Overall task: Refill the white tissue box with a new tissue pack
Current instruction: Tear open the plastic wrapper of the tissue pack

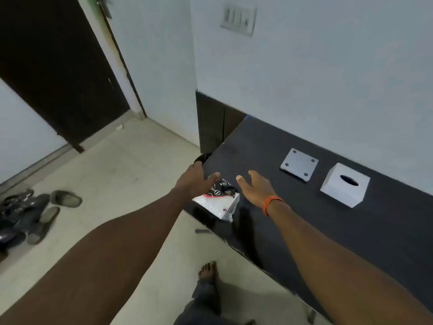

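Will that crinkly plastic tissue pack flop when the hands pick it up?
Probably a bit. The white, red and black plastic tissue pack has loose, crumpled wrapping, so it should squash and bend. It looks light for its size. The glossy film may slip, so both hands, left and right, should help.

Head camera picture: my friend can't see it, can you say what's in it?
Two bare hands, left hand and right hand, reach with open fingers around a tissue pack on a dark counter. Farther right sit a square base plate and the white tissue box.

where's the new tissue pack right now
In the head view, the tissue pack lies at the dark counter's left end, between the left hand and right hand.
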